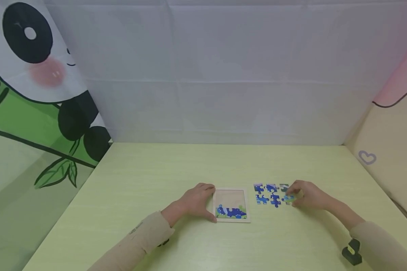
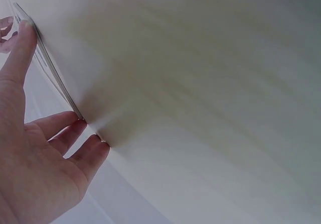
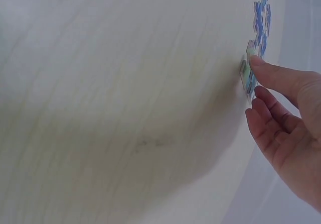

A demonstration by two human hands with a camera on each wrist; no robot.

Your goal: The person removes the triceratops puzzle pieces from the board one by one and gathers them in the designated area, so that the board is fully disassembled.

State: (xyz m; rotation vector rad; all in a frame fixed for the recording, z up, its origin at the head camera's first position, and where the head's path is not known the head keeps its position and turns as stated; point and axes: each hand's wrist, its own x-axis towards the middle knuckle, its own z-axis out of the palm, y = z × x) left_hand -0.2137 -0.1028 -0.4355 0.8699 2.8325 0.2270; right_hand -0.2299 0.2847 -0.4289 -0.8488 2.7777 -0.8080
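One pale bench [image 1: 176, 165] is spanned by two sleeved arms [image 1: 139, 239]. One wooden puzzle frame [image 1: 232, 221] is laid flat near the middle, its left side grasped by the left hand [image 1: 196, 202], with the thumb set at the near corner and the fingers at the far one. Only the frame's near part is filled, by a blue animal picture. Just right of it, six loose puzzle pieces [image 1: 275, 200] are arranged in two rows of three; the near-row right-end piece [image 1: 286, 199] is pinched in the right hand's [image 1: 308, 194] grip.
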